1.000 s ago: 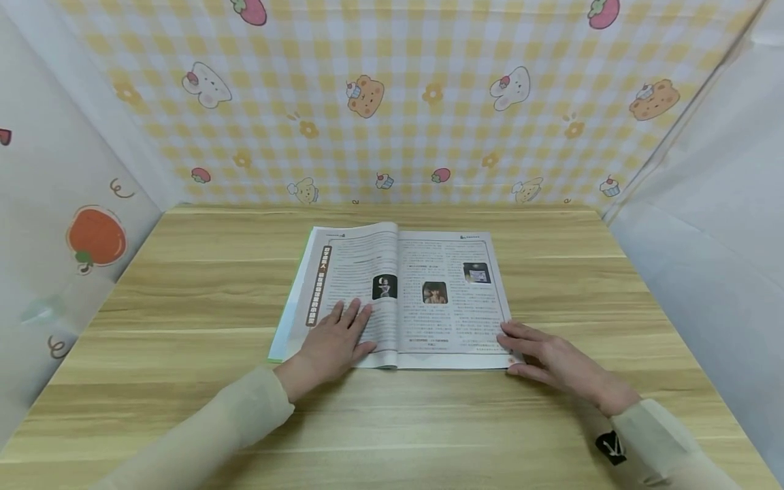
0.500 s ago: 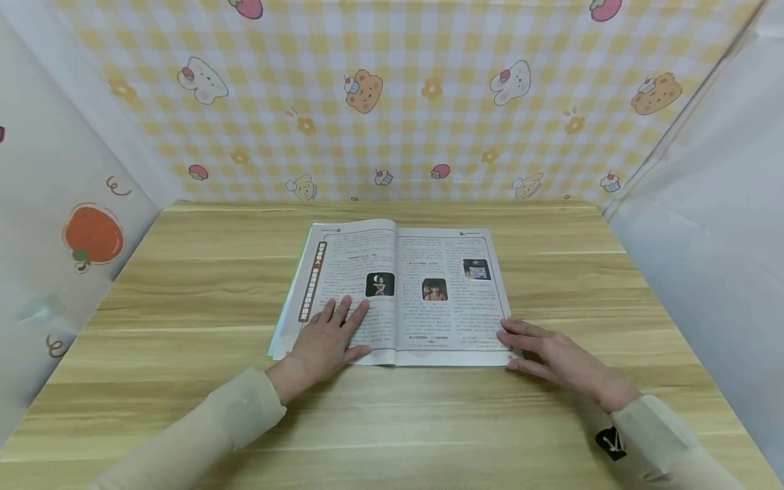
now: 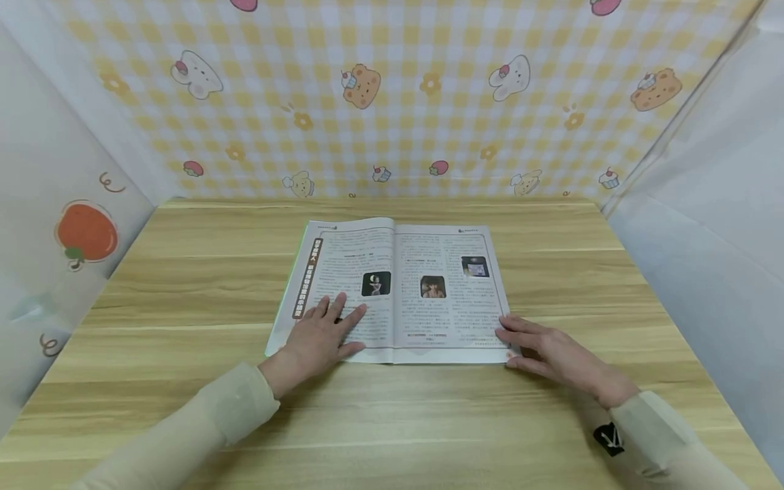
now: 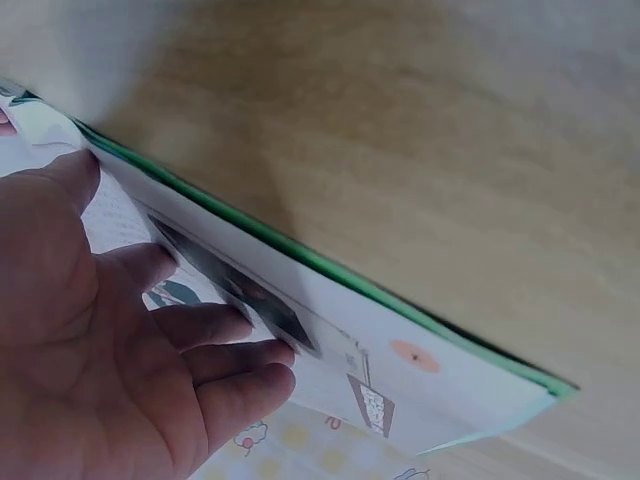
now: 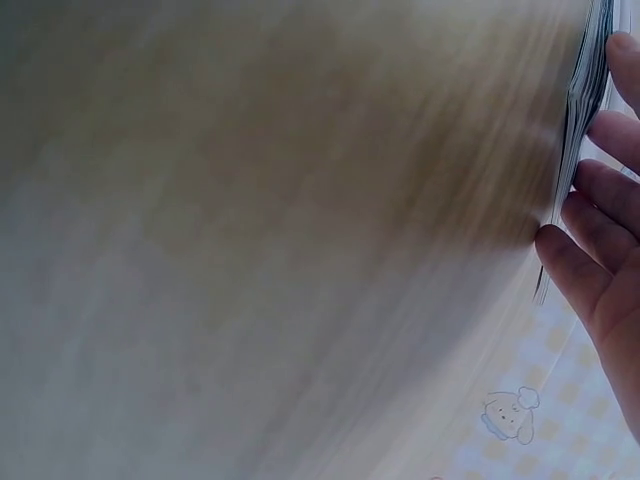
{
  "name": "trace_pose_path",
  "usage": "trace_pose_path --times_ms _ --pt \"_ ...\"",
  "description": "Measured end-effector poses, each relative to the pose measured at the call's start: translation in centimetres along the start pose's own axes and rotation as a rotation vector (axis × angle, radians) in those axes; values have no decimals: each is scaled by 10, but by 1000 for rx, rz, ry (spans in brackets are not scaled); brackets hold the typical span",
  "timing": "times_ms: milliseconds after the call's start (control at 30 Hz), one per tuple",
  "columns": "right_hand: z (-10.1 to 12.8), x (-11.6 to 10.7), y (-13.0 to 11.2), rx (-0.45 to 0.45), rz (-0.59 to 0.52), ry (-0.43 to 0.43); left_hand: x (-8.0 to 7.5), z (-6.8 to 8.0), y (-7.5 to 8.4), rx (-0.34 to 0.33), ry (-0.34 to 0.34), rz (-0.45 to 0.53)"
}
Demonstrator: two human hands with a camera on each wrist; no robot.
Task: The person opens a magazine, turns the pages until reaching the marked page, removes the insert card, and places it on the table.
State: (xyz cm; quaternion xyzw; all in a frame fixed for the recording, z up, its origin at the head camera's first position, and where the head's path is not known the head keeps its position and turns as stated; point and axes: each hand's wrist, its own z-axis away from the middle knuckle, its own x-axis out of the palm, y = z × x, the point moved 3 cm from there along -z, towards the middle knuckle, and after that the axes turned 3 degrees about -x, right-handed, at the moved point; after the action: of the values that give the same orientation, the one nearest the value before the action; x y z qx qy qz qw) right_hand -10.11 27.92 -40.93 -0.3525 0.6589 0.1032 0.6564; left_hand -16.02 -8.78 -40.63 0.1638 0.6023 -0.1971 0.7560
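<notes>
An open magazine (image 3: 453,313) lies on the wooden table, its pages printed with text and small photos. In the head view my left hand (image 3: 314,339) rests on the lower part of the left page with its fingers spread. The left wrist view shows that hand (image 4: 130,340) palm-on over the page, beside the magazine's green cover edge (image 4: 300,255). At the lower right corner my right hand (image 3: 560,354) touches the page edge, its fingers extended and slightly bent. Its fingertips lie along the stacked pages (image 5: 572,150) in the right wrist view.
The wooden table (image 3: 380,422) extends around the magazine on all sides. Behind it rises a yellow checked cloth (image 3: 398,122) with cartoon animals. Pale sheets, a left one (image 3: 37,170) and a right one (image 3: 710,224), bound the sides.
My left hand has slid a little to the left across the left page, and that page now lies flatter and farther left. My right hand stays at the right corner.
</notes>
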Motion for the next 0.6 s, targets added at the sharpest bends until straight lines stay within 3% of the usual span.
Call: trace_pose_path --times_ms 267,600 --pt "-2 -1 1 1 10 2 -4 1 -4 12 24 -4" --pt "-3 -1 -4 -115 129 84 -5 3 -1 18 16 -4"
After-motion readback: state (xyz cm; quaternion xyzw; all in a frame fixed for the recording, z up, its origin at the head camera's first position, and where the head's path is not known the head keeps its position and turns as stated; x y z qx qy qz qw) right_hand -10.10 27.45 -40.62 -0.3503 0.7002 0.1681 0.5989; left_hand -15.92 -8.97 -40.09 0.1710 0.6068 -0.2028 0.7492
